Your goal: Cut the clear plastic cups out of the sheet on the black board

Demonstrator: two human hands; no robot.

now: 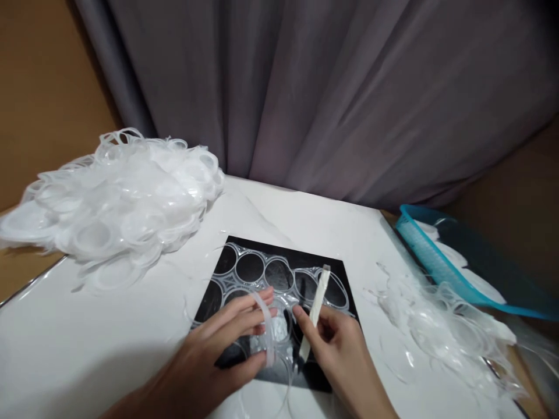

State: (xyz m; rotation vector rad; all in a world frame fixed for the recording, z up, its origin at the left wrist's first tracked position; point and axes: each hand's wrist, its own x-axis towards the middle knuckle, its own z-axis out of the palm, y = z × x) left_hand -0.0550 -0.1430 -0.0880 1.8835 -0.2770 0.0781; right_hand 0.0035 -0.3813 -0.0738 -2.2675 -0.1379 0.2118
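Observation:
My left hand (pixel 231 337) grips a translucent round plastic piece (pixel 267 331) on edge, with the fingertips and thumb at its rim. In my right hand (pixel 338 340) is a slim white-wrapped cutter (pixel 321 291), held slanted between thumb and fingers. Its lower end points toward the board; I cannot make out the tip clearly. Beneath both hands lies a black board (pixel 334 262), and on it a clear plastic sheet (pixel 279 273) with rows of round outlines. My hands cover part of the sheet.
On the left is a large heap of translucent plastic pieces (pixel 131 192) with round shapes. Loose clear plastic scraps (pixel 445 326) lie to the right. A blue basket (pixel 414 233) holding several white discs stands at the far right. Behind the white table (pixel 262 203) hangs a grey curtain (pixel 305 87).

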